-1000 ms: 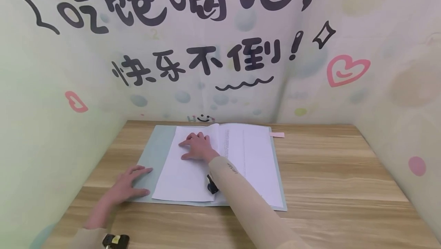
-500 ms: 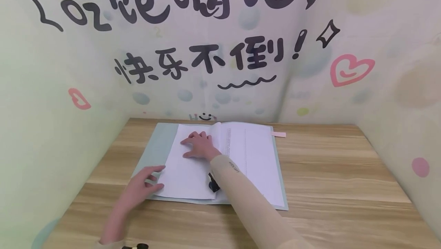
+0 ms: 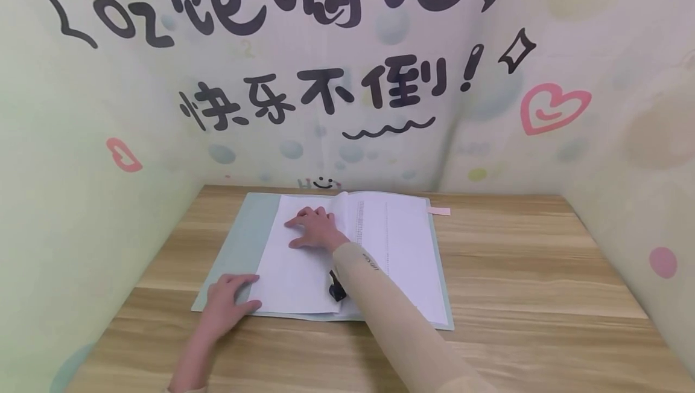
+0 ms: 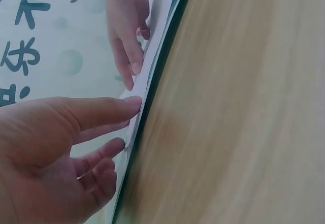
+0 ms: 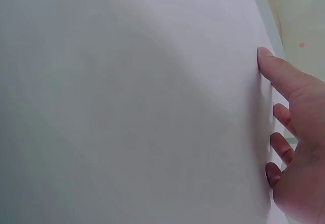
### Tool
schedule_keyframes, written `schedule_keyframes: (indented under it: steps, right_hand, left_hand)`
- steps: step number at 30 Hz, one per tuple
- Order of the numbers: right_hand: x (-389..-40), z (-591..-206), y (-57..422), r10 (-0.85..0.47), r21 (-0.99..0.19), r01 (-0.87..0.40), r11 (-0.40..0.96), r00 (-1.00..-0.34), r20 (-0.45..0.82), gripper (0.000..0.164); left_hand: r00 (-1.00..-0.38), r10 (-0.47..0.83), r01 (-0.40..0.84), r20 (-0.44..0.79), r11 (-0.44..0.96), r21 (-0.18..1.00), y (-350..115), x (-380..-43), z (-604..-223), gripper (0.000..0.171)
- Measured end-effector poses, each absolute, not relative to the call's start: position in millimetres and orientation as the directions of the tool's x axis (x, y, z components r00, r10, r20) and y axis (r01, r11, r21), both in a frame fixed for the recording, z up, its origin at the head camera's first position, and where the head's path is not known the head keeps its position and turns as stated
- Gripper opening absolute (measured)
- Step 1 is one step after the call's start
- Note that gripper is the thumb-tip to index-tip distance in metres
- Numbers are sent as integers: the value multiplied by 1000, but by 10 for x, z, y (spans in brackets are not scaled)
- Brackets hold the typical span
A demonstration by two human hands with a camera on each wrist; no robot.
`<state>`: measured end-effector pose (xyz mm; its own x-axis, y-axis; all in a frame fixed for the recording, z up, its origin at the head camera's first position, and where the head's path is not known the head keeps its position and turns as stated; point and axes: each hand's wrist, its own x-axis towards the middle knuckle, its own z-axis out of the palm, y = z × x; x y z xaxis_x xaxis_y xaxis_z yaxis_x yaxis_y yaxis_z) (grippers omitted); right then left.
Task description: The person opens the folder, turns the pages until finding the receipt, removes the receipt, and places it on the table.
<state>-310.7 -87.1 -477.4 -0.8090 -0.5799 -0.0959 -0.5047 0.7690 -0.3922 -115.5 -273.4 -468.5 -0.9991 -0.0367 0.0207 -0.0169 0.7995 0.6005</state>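
Note:
An open book with a pale blue-green cover [image 3: 242, 241] lies flat on the wooden table. Its white left page [image 3: 290, 281] is narrower than the cover flap beside it; the right page [image 3: 408, 242] bears faint dotted columns. At the lower outer edge of the left page rests my left hand [image 3: 222, 305], thumb and forefinger spread apart. In the left wrist view its thumb [image 4: 133, 104] touches the page margin. My right hand [image 3: 314, 228] rests on the upper left page, fingers spread and fingertips down. The right forearm covers part of the gutter.
A pink tab [image 3: 440, 211] sticks out at the book's upper right. Behind the wooden table [image 3: 521, 272] stands a wall covering [image 3: 304, 31] with black lettering, and side walls flank it. A small black device [image 3: 336, 287] sits under the right wrist.
My left hand has moved right from the cover flap to the left page's edge, then slightly down toward the book's near corner. My right hand stays in place on the page.

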Motion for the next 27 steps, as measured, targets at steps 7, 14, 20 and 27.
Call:
schedule_keyframes:
  steps: [7, 14, 20, 27]
  right_hand:
    - [-3118, -4796, -879, -583, -392, -508, 767, -807, -96, 54]
    - [-3127, -4787, -875, -579, -387, -505, 772, -809, -99, 54]
    - [-3135, -4759, -872, -578, -388, -501, 773, -810, -105, 54]
    - [-3128, -4658, -809, -616, -371, -540, 755, -778, -122, 51]
  left_hand:
    - [-999, -23, 4, 40, 821, 571, -2819, -1113, -4718, 51]
    - [-999, -31, -30, -5, 861, 508, -2892, -1100, -4711, 53]
    - [-997, -43, -67, -60, 863, 501, -2911, -1118, -4692, 57]
    - [-991, -71, -121, -115, 852, 509, -2906, -1111, -4686, 59]
